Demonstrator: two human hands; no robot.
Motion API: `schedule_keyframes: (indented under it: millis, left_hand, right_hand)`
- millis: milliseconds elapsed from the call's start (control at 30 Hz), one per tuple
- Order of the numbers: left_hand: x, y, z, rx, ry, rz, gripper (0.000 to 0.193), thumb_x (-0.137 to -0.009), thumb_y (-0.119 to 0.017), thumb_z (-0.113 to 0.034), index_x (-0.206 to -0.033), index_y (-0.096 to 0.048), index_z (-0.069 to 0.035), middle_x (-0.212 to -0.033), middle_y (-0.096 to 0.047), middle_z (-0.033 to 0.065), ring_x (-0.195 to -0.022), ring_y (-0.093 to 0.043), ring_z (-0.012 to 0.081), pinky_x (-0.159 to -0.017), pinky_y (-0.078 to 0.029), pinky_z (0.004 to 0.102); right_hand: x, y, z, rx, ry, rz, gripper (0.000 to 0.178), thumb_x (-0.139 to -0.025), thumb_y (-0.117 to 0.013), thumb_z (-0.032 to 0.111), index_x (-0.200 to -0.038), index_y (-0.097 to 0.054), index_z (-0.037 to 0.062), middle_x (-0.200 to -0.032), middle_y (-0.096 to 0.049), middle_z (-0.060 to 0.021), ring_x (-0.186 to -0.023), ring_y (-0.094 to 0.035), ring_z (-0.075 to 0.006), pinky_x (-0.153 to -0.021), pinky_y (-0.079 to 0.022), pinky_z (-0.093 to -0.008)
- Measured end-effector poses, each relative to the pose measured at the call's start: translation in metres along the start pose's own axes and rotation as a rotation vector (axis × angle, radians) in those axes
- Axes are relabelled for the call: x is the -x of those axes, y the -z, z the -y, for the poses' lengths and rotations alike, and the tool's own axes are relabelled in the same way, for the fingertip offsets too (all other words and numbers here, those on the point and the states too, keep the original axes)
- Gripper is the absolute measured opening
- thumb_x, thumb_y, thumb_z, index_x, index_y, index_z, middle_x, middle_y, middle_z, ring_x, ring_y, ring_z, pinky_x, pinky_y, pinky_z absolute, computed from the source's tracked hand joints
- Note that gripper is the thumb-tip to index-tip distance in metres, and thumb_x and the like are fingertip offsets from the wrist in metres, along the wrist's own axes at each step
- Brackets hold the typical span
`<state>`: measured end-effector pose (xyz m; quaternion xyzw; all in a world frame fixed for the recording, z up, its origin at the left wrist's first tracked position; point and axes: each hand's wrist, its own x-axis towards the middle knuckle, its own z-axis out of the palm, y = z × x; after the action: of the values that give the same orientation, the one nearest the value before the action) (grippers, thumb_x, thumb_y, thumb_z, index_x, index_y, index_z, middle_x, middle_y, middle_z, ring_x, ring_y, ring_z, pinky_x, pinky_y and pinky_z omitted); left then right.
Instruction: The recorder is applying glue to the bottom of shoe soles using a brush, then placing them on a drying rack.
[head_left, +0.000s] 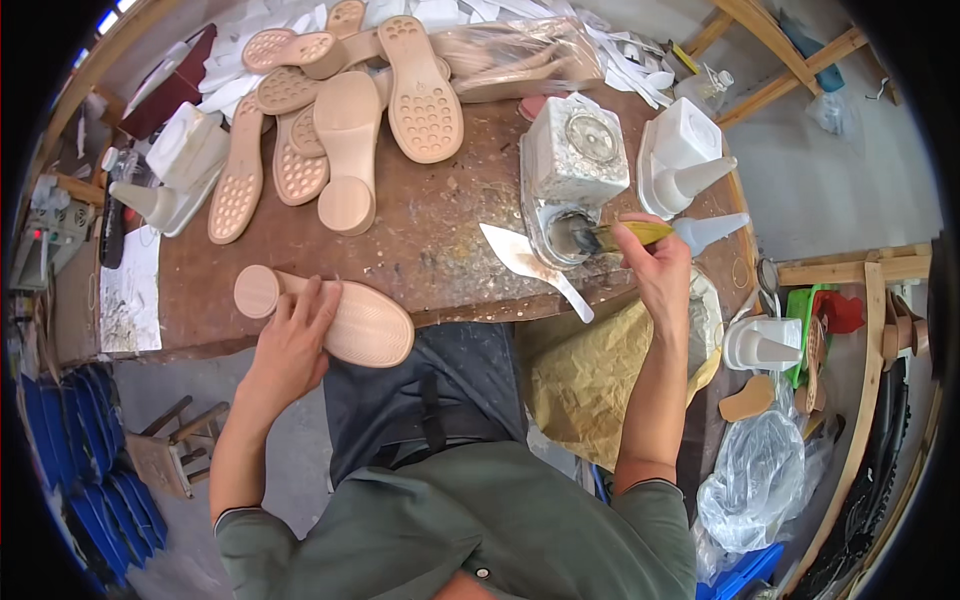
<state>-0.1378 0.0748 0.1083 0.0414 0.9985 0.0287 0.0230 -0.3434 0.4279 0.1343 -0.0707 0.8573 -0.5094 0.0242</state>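
At the table's front edge, my left hand (292, 335) grips a beige shoe sole (374, 325) with a round block heel pointing left. The fingers lie across its middle, and the toe end sticks out toward my lap. My right hand (656, 272) pinches the yellow handle of a brush (648, 234). Its dark bristle end is down in the round mouth of a crusted white glue dispenser (578, 165); the bristle tips are hidden inside. Just left of that mouth lies a white shoe-shaped piece (530, 262), partly stained.
Several beige soles (345, 130) are piled at the back left, near a clear bag of soles (515, 60). White spouted containers stand at the left (185, 155) and right (685, 155). Brown paper (590, 380) hangs at the front edge. A wooden stool (180, 445) is on the floor.
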Motion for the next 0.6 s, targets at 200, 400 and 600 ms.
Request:
schedule_keyframes:
  millis: [200, 400, 600]
  left_hand:
    - [-0.033, 0.013, -0.015, 0.016, -0.221, 0.274, 0.1, -0.051, -0.082, -0.028, -0.136, -0.033, -0.007, -0.14, -0.031, 0.016, -0.113, -0.043, 0.0364, -0.095, -0.04, 0.0402]
    - [-0.048, 0.016, -0.018, -0.02, -0.318, 0.294, 0.099, -0.056, -0.078, -0.043, -0.133, -0.035, 0.002, -0.138, -0.035, 0.016, -0.115, -0.041, 0.038, -0.096, -0.038, 0.0394]
    - [-0.048, 0.014, -0.029, -0.088, -0.311, 0.314, 0.096, -0.056, -0.078, -0.037, -0.132, -0.036, 0.004, -0.132, -0.039, 0.0212, -0.111, -0.045, 0.0322, -0.095, -0.039, 0.0354]
  right_hand:
    - [-0.013, -0.01, 0.002, 0.25, 0.143, 0.072, 0.018, -0.081, -0.063, 0.017, -0.091, -0.064, 0.002, -0.064, -0.059, -0.01, -0.057, -0.056, -0.0153, -0.057, -0.045, -0.0292]
    - [-0.018, -0.017, 0.001, 0.368, 0.173, 0.107, 0.018, -0.08, -0.062, 0.016, -0.09, -0.064, 0.0019, -0.074, -0.063, -0.0143, -0.064, -0.061, -0.0257, -0.061, -0.047, -0.0325]
    - [-0.017, -0.02, 0.005, 0.354, 0.231, 0.087, 0.017, -0.08, -0.064, 0.015, -0.09, -0.064, 0.0013, -0.072, -0.063, -0.0123, -0.061, -0.06, -0.0216, -0.059, -0.046, -0.0296]
